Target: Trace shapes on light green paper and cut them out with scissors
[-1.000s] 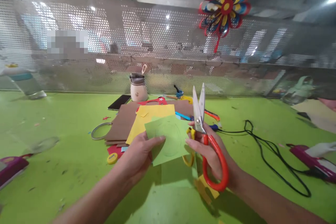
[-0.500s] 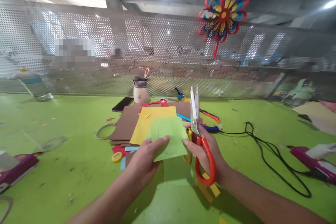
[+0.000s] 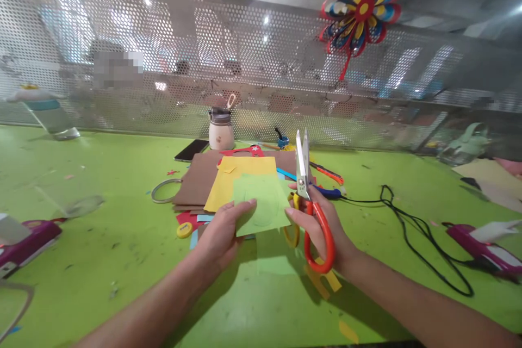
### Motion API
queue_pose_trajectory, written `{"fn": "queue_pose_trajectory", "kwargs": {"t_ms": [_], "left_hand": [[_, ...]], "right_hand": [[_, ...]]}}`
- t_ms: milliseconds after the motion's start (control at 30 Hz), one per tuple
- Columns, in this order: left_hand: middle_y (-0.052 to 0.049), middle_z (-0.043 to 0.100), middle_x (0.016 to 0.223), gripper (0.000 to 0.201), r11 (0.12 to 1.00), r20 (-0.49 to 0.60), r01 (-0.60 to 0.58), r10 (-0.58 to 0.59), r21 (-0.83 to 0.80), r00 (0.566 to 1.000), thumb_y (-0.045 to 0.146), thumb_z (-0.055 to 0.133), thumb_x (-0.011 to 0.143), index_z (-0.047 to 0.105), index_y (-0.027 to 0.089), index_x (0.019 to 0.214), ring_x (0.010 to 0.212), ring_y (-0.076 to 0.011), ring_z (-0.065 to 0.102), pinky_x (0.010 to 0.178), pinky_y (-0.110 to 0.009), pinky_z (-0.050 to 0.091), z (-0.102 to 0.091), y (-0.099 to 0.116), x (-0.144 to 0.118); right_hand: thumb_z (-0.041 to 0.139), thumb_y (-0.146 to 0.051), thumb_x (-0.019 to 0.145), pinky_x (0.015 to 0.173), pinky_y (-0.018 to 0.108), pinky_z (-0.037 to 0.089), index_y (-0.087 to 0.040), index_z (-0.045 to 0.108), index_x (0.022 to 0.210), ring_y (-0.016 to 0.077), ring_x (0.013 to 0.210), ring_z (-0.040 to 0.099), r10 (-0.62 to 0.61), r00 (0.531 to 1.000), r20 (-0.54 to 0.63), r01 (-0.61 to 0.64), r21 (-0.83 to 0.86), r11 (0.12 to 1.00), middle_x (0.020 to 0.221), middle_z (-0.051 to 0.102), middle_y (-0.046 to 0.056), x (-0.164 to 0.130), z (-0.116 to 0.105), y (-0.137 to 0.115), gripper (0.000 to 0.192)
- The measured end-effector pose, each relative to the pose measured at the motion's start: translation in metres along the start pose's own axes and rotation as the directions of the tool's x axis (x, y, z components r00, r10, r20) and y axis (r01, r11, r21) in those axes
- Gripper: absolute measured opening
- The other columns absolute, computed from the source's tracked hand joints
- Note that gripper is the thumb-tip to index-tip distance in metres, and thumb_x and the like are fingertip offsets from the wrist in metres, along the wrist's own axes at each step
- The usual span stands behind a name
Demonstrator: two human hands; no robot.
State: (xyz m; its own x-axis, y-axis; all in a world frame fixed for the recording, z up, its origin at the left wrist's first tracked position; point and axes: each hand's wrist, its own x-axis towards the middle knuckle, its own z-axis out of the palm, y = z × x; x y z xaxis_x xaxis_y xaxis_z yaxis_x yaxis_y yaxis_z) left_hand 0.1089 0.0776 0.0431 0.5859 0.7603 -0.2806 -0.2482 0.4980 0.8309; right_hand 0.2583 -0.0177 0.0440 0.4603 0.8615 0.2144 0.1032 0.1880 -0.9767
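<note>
A light green sheet of paper (image 3: 265, 201) with a faint curved outline drawn on it is pinched between the thumb and fingers of my left hand (image 3: 226, 225). My right hand (image 3: 320, 217) is closed around a pair of scissors (image 3: 302, 174), one handle loop red and the other yellow, with the slightly parted blades pointing up. The right thumb tip lies at the paper's right edge; whether it grips the sheet I cannot tell. Behind the green sheet, yellow paper (image 3: 214, 190) rests on a stack of brown paper (image 3: 196, 179).
Around the stack are a phone (image 3: 191, 149), a white bottle (image 3: 221, 133), a roll of tape (image 3: 165, 190) and a yellow disc (image 3: 185, 229). A black cord (image 3: 416, 234) loops at right near a purple power strip (image 3: 485, 250). A paper flower (image 3: 364, 8) hangs by the perforated screen.
The camera view has tilted downward and shifted slightly, so the screen and table things sit higher in the picture. Both hands keep nearly the same hold on the paper and scissors.
</note>
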Motion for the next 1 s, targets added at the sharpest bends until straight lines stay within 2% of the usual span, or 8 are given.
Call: {"fn": "queue_pose_trajectory", "kwargs": {"t_ms": [300,433,600,1000], "left_hand": [[-0.010,0.074,0.095,0.020,1.000,-0.012,-0.012,0.012,-0.017,1.000,0.021,0.068,0.074,0.068,0.013,0.091,0.085,-0.0233,0.070,0.064,-0.030,0.058,0.001,-0.001,-0.001],[-0.010,0.075,0.094,0.020,1.000,-0.008,0.009,-0.009,-0.001,1.000,0.021,0.070,0.073,0.068,0.013,0.092,0.083,-0.0236,0.070,0.063,-0.030,0.059,-0.001,-0.001,0.001],[-0.011,0.075,0.091,0.021,0.999,0.033,0.040,-0.040,0.025,0.999,0.019,0.071,0.073,0.068,0.013,0.093,0.079,-0.0246,0.071,0.065,-0.033,0.060,-0.001,-0.001,0.001],[-0.011,0.075,0.094,0.023,0.996,-0.046,0.085,-0.084,0.036,0.995,0.023,0.073,0.073,0.066,0.015,0.093,0.081,-0.0249,0.072,0.065,-0.032,0.060,0.000,-0.001,-0.002]], "right_hand": [[0.067,-0.024,0.077,0.063,0.029,0.042,-0.024,0.054,0.110,0.0140,0.065,0.050,-0.001,1.000,0.001,0.001,0.007,1.000,0.074,0.053,-0.005,0.002,0.001,0.004,0.035],[0.067,-0.023,0.078,0.066,0.029,0.041,-0.024,0.053,0.109,0.0139,0.068,0.049,0.007,1.000,0.013,-0.007,0.011,1.000,0.075,0.053,-0.005,0.004,0.000,0.006,0.034],[0.066,-0.024,0.077,0.060,0.028,0.039,-0.025,0.054,0.110,0.0137,0.064,0.048,0.027,1.000,0.011,-0.027,0.015,1.000,0.073,0.051,-0.006,0.005,0.002,0.011,0.035],[0.065,-0.021,0.080,0.063,0.027,0.041,-0.025,0.051,0.113,0.0126,0.066,0.048,0.083,0.996,0.045,-0.085,0.054,0.995,0.074,0.053,-0.006,0.000,-0.003,0.010,0.036]]}}
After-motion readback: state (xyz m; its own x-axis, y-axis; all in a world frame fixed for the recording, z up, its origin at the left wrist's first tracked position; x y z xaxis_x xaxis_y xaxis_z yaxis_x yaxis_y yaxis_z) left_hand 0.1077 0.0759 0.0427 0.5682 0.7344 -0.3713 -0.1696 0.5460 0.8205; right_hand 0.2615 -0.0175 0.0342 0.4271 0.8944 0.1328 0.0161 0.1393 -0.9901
